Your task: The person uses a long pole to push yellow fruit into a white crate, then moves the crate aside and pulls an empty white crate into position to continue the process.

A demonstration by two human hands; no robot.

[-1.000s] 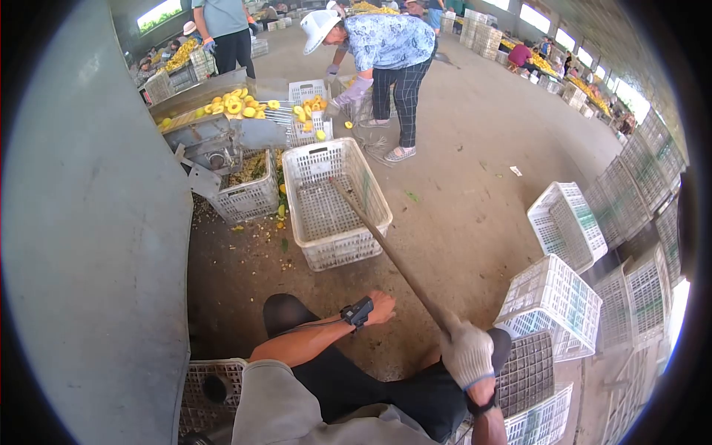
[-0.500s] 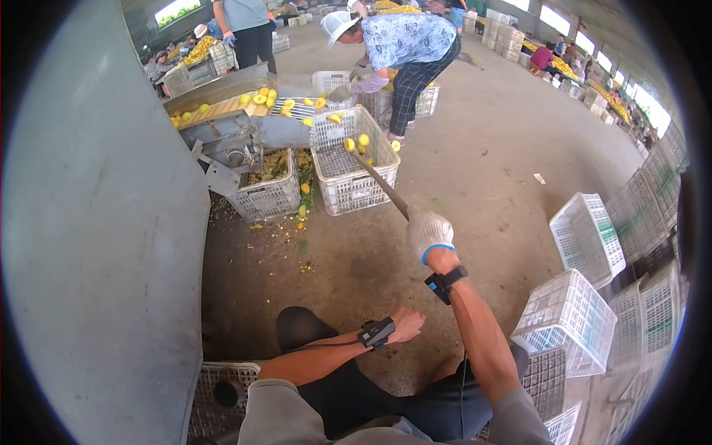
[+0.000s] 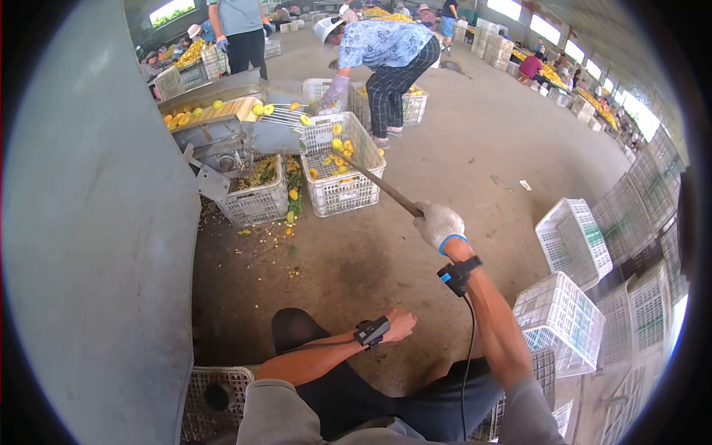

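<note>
In a white glove, my right hand (image 3: pixel 440 225) is closed round the end of a long wooden stick (image 3: pixel 386 188). The stick reaches forward to a white plastic crate (image 3: pixel 345 194), its far tip among yellow fruits (image 3: pixel 343 157) inside. Bare and low in front of my lap, my left hand (image 3: pixel 400 325) has its fingers curled and partly hidden. A conveyor (image 3: pixel 237 111) carries yellow fruits to metal rods (image 3: pixel 285 116) beside the crate's back edge. Left of that crate, another crate (image 3: pixel 259 202) holds scraps.
A large grey metal panel (image 3: pixel 104 222) fills the left side. White empty crates (image 3: pixel 575 241) stand at the right. A person in a patterned shirt (image 3: pixel 386 52) bends over crates behind the conveyor; another person (image 3: pixel 241 33) stands farther left. Scraps lie on the floor.
More yellow fruits are in the crate. My right hand and the stick's near end have shifted away from the crate, to the right. The bending person's arm has moved left and down.
</note>
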